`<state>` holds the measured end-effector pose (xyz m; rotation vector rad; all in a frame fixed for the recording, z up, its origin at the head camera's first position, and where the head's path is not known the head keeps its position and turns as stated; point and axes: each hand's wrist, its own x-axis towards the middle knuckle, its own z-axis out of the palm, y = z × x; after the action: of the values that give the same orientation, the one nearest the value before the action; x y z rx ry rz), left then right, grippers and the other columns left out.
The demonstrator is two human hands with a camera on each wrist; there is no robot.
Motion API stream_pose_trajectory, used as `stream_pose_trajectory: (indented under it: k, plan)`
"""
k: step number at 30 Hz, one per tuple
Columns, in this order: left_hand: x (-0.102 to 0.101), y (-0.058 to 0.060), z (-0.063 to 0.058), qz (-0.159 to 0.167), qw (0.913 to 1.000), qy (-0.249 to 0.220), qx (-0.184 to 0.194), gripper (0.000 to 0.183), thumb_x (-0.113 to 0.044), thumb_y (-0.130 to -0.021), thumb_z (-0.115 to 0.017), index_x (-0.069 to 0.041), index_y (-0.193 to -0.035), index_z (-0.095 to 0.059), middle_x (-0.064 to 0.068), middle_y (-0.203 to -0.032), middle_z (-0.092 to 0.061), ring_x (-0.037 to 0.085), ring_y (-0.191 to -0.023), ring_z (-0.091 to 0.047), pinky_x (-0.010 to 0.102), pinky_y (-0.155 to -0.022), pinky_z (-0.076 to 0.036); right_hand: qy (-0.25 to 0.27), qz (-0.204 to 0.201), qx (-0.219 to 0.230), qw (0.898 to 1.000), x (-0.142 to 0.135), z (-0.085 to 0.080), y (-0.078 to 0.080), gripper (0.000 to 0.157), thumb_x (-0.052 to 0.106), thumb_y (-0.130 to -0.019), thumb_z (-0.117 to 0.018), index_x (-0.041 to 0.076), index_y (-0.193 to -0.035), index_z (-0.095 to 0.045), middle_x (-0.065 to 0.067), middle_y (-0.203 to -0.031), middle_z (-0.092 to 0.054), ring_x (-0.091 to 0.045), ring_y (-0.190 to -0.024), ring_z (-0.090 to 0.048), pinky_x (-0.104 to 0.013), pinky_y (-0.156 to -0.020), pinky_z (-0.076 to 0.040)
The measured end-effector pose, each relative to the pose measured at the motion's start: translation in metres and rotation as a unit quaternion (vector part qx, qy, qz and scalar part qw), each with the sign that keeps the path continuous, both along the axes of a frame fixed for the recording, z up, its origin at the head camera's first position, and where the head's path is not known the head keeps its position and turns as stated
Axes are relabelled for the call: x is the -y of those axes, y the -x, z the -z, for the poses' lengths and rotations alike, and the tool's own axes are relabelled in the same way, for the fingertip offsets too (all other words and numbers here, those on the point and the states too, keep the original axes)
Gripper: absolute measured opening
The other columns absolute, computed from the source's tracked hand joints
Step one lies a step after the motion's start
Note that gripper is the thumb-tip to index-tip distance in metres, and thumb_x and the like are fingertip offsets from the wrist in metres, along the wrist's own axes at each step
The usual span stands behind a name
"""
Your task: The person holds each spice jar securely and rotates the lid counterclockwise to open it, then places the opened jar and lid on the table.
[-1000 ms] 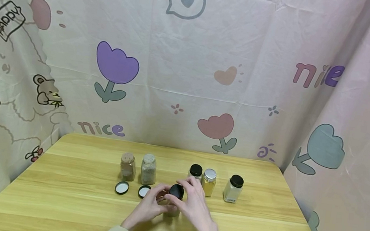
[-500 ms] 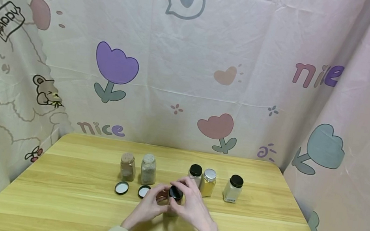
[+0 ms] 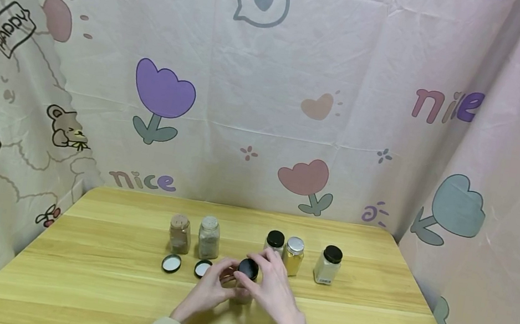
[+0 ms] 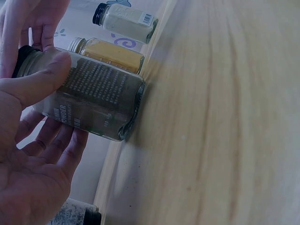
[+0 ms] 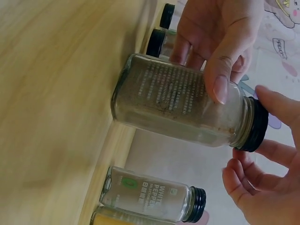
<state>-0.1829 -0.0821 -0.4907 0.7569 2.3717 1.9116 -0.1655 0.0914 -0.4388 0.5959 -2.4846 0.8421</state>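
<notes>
A square glass spice jar of brownish powder (image 5: 173, 108) stands upright on the table in front of the person, its black screw lid (image 5: 258, 125) on its neck. The left hand (image 3: 210, 290) grips the jar's body, thumb across the printed label and fingers behind it. From the other side, the right hand (image 3: 275, 287) pinches the lid's edge between thumb and fingers. In the left wrist view, the left thumb and palm hide part of the jar's upper end.
Two lidless jars, one of brown powder (image 3: 180, 237) and one grey-white (image 3: 209, 239), stand back left. Two upturned lids lie before them, a left lid (image 3: 171, 263) and a right lid (image 3: 202, 269). Back right are a white pepper jar (image 5: 145, 194), a silver-lidded yellow jar (image 3: 293, 259) and a pale jar (image 3: 327, 268).
The right fingers swung round the lid's edge half a second ago and are now back near their earlier position. The left hand and jar have stayed in place.
</notes>
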Motion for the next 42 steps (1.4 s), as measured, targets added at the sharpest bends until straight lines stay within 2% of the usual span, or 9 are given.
stream_pose_trajectory:
  k: [6,10,14,19,22,27,31,36,42]
  plan:
    - [0.0011,0.0004,0.0005,0.005,1.0,-0.002,-0.008,0.047,-0.003,-0.081,-0.081,0.006,-0.122,-0.06,0.024,-0.123,-0.061,0.032,-0.114,-0.065,0.031,-0.105,-0.055,0.004,-0.042,0.004,0.999,-0.0016,-0.0018,-0.0012,0.043,0.017,-0.079,-0.081,0.008,-0.119,-0.072,-0.002,-0.111,-0.064,-0.016,-0.105,-0.057,-0.037,-0.091,-0.055]
    - [0.0017,0.0,0.0006,0.008,0.9998,0.004,-0.018,0.046,0.002,-0.081,-0.077,0.006,-0.124,-0.06,0.025,-0.123,-0.061,0.039,-0.116,-0.064,0.03,-0.106,-0.055,-0.002,-0.038,0.008,0.999,-0.0012,-0.0007,-0.0012,0.049,0.026,-0.081,-0.082,0.007,-0.124,-0.069,-0.003,-0.114,-0.062,-0.017,-0.11,-0.054,-0.038,-0.093,-0.056]
    - [0.0016,-0.0006,0.0008,0.006,0.9998,0.004,-0.018,0.047,0.0,-0.081,-0.078,0.004,-0.124,-0.06,0.024,-0.123,-0.061,0.023,-0.114,-0.066,0.022,-0.103,-0.055,-0.007,-0.009,0.011,1.0,-0.0001,0.0019,-0.0007,0.056,0.043,-0.08,-0.083,0.007,-0.121,-0.07,0.001,-0.109,-0.058,-0.015,-0.107,-0.052,-0.034,-0.09,-0.055]
    - [0.0011,-0.0006,0.0014,0.003,0.9999,-0.005,-0.013,0.046,-0.002,-0.08,-0.081,0.004,-0.122,-0.061,0.024,-0.122,-0.061,0.004,-0.108,-0.063,0.019,-0.102,-0.054,-0.013,0.014,-0.005,1.0,0.0014,0.004,0.0003,0.058,0.048,-0.076,-0.084,0.005,-0.114,-0.072,0.003,-0.099,-0.055,-0.011,-0.098,-0.049,-0.027,-0.082,-0.051]
    - [0.0011,-0.0003,0.0014,-0.001,1.0,-0.001,-0.007,0.046,-0.002,-0.08,-0.08,0.003,-0.122,-0.061,0.024,-0.122,-0.061,0.012,-0.11,-0.065,0.021,-0.103,-0.054,-0.012,0.017,-0.01,1.0,0.002,0.0039,0.0,0.052,0.044,-0.076,-0.085,0.006,-0.11,-0.074,0.003,-0.097,-0.054,-0.01,-0.094,-0.049,-0.026,-0.079,-0.05]
    - [0.0012,-0.0002,0.0008,0.006,1.0,-0.003,-0.002,0.048,0.002,-0.081,-0.077,0.008,-0.125,-0.059,0.03,-0.126,-0.058,0.043,-0.118,-0.061,0.033,-0.107,-0.054,-0.013,0.002,-0.003,1.0,0.0018,0.0018,-0.001,0.038,0.031,-0.078,-0.086,0.01,-0.106,-0.074,0.002,-0.098,-0.056,-0.011,-0.094,-0.051,-0.026,-0.08,-0.051]
    - [0.0014,0.0005,0.0008,0.017,0.9998,-0.011,-0.002,0.048,0.005,-0.08,-0.076,0.01,-0.125,-0.058,0.032,-0.126,-0.057,0.05,-0.121,-0.058,0.038,-0.109,-0.053,-0.019,-0.019,-0.002,1.0,0.0006,0.0007,-0.001,0.042,0.022,-0.078,-0.084,0.007,-0.116,-0.072,-0.001,-0.105,-0.06,-0.014,-0.1,-0.052,-0.03,-0.084,-0.054]
    - [0.0018,0.0005,0.0013,0.014,0.9999,-0.004,-0.009,0.048,0.008,-0.078,-0.074,0.007,-0.124,-0.06,0.027,-0.124,-0.06,0.044,-0.119,-0.062,0.028,-0.107,-0.054,-0.019,-0.023,0.006,1.0,0.0005,0.0009,-0.001,0.05,0.028,-0.08,-0.083,0.006,-0.123,-0.069,-0.004,-0.111,-0.061,-0.016,-0.106,-0.052,-0.034,-0.088,-0.056]
    - [0.0018,0.0008,0.0014,0.004,0.9998,0.01,-0.014,0.047,0.005,-0.08,-0.075,0.003,-0.125,-0.061,0.023,-0.124,-0.062,0.023,-0.113,-0.065,0.018,-0.102,-0.054,-0.016,0.004,0.003,1.0,0.0018,0.003,0.0001,0.059,0.044,-0.077,-0.084,0.005,-0.12,-0.07,-0.002,-0.106,-0.058,-0.014,-0.103,-0.051,-0.033,-0.086,-0.055]
